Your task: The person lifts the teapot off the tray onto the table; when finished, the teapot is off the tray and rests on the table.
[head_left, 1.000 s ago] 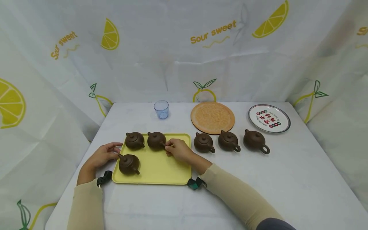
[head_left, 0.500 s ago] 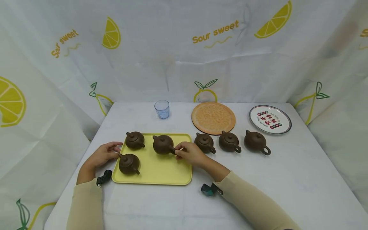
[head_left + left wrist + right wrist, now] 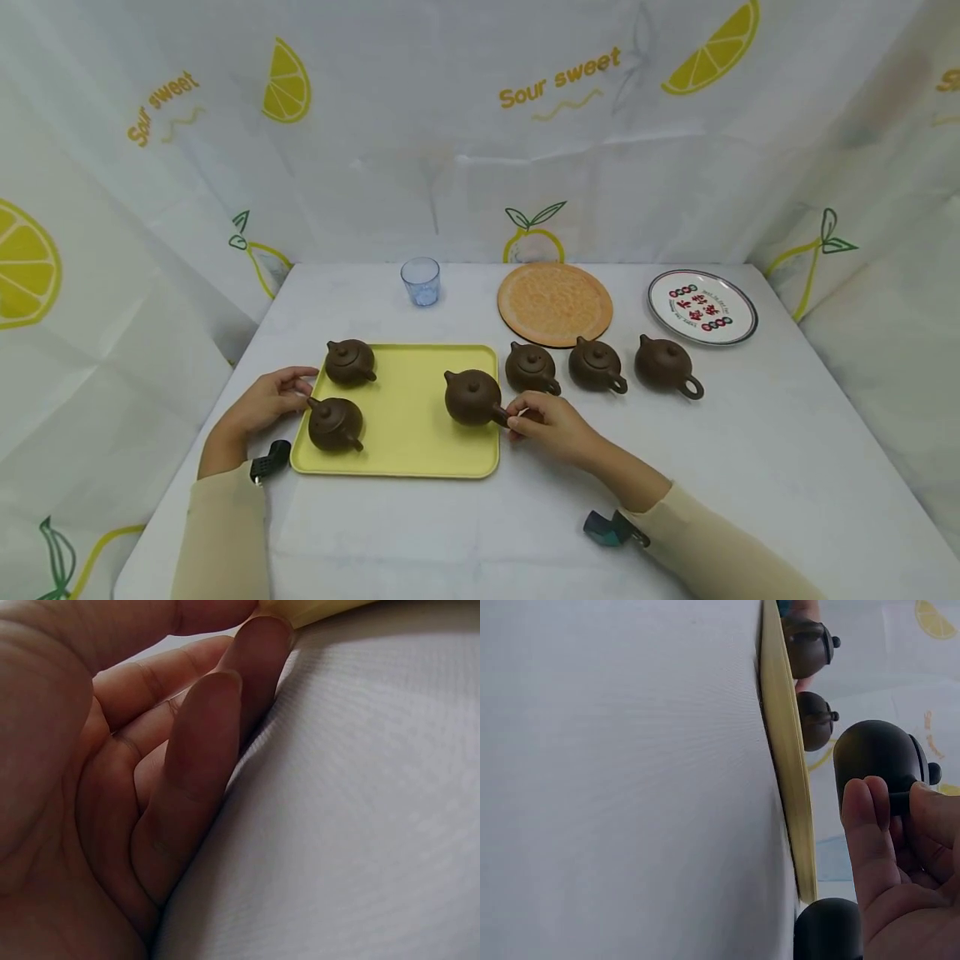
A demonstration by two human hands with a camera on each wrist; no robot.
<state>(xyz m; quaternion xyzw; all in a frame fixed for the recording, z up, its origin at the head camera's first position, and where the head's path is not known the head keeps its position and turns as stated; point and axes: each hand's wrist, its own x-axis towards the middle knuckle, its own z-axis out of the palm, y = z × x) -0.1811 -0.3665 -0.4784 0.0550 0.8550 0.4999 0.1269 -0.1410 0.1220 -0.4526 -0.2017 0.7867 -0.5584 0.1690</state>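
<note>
My right hand (image 3: 551,427) pinches the handle of a dark brown teapot (image 3: 472,398) between thumb and fingers. The pot is raised over the right part of a yellow tray (image 3: 408,467), and the right wrist view shows a gap between the teapot (image 3: 874,754) and the tray's side wall (image 3: 791,780). Two more teapots stand on the tray, one at the back left (image 3: 349,363) and one at the front left (image 3: 334,425). My left hand (image 3: 262,408) holds the tray's left edge, its thumb and curled fingers meeting at the rim in the left wrist view.
Right of the tray stands a row of brown teapots: a near one (image 3: 530,367), a middle one (image 3: 595,364) and a far one (image 3: 666,365). Behind are a blue glass (image 3: 422,282), a round orange-brown board (image 3: 555,304) and a white patterned plate (image 3: 702,307).
My right hand has lifted the teapot from the tray's back middle and carried it right and nearer to me. My left hand stays at the tray's left edge.
</note>
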